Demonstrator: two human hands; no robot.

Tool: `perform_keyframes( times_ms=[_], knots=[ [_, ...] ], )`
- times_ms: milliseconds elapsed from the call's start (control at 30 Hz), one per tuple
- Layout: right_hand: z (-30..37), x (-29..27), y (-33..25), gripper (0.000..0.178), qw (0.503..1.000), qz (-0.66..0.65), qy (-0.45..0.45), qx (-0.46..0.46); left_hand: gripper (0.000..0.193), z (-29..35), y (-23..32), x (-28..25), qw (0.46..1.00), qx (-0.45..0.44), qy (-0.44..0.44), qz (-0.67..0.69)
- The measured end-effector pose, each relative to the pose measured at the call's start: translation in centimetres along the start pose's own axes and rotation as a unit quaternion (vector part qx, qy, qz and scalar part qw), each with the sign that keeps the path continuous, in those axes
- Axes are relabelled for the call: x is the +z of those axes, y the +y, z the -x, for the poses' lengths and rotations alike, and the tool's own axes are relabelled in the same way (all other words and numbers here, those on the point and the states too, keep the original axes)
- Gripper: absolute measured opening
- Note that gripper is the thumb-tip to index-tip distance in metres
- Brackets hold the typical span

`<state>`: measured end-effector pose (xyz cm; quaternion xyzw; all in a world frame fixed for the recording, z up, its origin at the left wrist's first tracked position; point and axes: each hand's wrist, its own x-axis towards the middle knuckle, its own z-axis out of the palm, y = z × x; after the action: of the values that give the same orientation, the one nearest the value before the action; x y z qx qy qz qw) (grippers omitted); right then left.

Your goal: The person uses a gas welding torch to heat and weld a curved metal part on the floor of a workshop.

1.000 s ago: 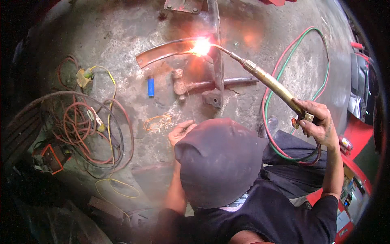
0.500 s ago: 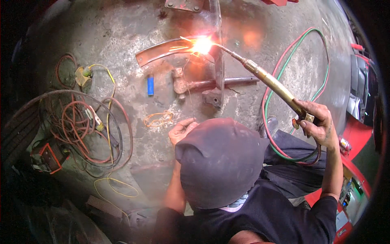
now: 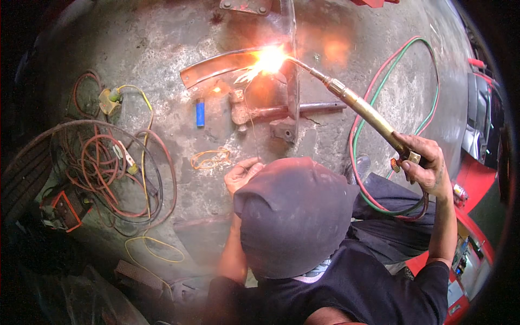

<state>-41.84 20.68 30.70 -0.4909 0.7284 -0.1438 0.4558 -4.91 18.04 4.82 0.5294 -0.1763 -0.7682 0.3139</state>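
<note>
Metal strip (image 3: 219, 65) curves across the floor (image 3: 325, 146), its right end lost in glare (image 3: 270, 59); left hand (image 3: 241, 174) pinches a thin wire (image 3: 257, 143) running toward it; lit torch (image 3: 368, 111), clasped in the right hand (image 3: 428, 162), suggests heating is under way, unfinished; what is done there is hidden
</note>
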Motion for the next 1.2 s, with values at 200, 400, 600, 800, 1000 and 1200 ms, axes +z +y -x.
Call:
perform_keyframes(
  times_ms=[200,400,600,800,1000,1200],
  knots=[
    [0.0,-0.2,-0.3,0.054,0.999,-0.013,-0.012,0.027,0.022,0.0,0.2,-0.3,1.000,-0.006,0.002,-0.024],
    [0.1,-0.1,0.1,0.054,1.000,-0.005,-0.003,0.009,0.022,-0.3,0.2,-0.5,0.999,-0.021,0.005,-0.050],
    [0.0,0.0,-0.2,0.054,0.999,-0.016,-0.001,0.027,0.021,-0.3,0.4,-0.3,0.998,-0.025,0.001,-0.054],
    [0.0,0.0,-0.2,0.054,1.000,-0.016,-0.003,0.015,0.020,-0.3,0.3,-0.3,0.999,-0.006,-0.013,-0.034],
    [-0.1,-0.2,0.0,0.054,1.000,-0.002,-0.007,0.005,0.022,0.1,1.1,0.6,0.999,-0.011,-0.009,-0.040],
    [-0.1,0.0,-0.3,0.054,1.000,-0.014,-0.003,0.028,0.024,-0.5,0.2,-0.6,0.999,-0.015,-0.027,-0.030]
  ],
)
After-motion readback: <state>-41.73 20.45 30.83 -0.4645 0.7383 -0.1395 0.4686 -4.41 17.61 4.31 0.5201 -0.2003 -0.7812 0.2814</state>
